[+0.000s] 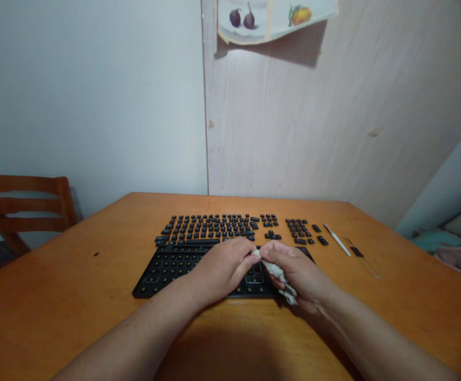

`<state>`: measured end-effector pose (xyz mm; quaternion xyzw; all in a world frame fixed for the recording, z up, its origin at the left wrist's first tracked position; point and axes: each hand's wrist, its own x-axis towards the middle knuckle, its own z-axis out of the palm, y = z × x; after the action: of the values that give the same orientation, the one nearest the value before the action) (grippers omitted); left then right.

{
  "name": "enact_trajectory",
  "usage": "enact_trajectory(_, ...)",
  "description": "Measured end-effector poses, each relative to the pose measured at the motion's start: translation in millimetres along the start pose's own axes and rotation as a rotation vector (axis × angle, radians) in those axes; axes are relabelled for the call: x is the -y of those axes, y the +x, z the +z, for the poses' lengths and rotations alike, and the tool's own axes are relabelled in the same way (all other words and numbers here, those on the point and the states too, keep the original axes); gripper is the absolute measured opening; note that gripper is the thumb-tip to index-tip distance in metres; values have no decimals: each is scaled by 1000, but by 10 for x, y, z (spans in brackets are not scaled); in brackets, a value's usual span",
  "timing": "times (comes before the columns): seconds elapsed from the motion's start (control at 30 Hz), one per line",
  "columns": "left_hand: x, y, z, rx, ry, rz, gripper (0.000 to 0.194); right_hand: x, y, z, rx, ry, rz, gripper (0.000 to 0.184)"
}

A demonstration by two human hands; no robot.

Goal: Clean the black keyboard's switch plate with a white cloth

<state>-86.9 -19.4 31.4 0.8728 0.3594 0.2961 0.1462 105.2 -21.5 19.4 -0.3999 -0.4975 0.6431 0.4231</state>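
A crumpled white tissue (278,274) hangs out of my right hand (300,272), whose thumb and fingers are closed around it. My left hand (226,266) has its thumb and fingers pinched at the tissue's upper end, against the right fingertips; whether anything small is wrapped inside is hidden. Both hands are above a black keyboard base (167,272) with its keycaps off and the switches showing. My forearms and hands cover much of its middle and right part.
Loose black keycaps (210,226) lie in keyboard order behind the base, with number-pad keycaps (298,228) to the right. Farther right are a white pen-like stick (337,241) and a wire tool with a dark handle (356,252). One small dark piece (96,254) lies at left. A wooden chair (28,203) stands beyond.
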Motion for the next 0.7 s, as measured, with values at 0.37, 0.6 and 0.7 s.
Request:
enact_trajectory(0.37,95,8,20,-9,223,113,33,-8,44,1,-22,-14,-3,26)
enact_trajectory(0.6,95,40,-152,-225,-93,-67,26,24,73,-64,-124,-25,-46,26)
enact_trajectory(0.7,208,52,-354,-392,-202,-222,30,72,77,-121,-175,-75,-71,27)
